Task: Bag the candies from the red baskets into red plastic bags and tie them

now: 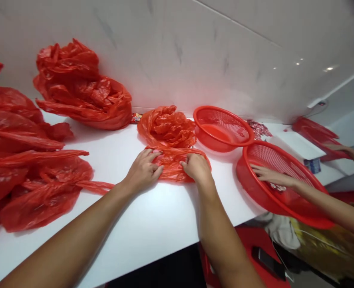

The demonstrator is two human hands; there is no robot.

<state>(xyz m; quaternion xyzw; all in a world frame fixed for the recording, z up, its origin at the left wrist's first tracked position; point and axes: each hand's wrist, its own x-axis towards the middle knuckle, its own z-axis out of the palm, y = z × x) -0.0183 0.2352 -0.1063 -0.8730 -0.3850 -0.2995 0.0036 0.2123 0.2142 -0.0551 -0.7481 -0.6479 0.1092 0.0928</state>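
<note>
A red plastic bag (173, 167) lies on the white table right in front of me, its upper edge stretched between my hands. My left hand (144, 170) holds the bag's left side, thumb and fingers curled at the rim. On its right side, my right hand (198, 166) grips the bag with bent fingers, some of them hidden behind the plastic. Just behind this bag rests another crumpled red bag (168, 127), touching or nearly touching it. What either bag contains cannot be made out.
Bulky red bags (45, 188) fill the left side, with an open-topped red bag (87, 92) by the wall. Right of my hands stand a red basket (215, 138) and a larger red basket (256, 188), where another person's hand (274, 177) reaches in. A phone (268, 262) lies below the table.
</note>
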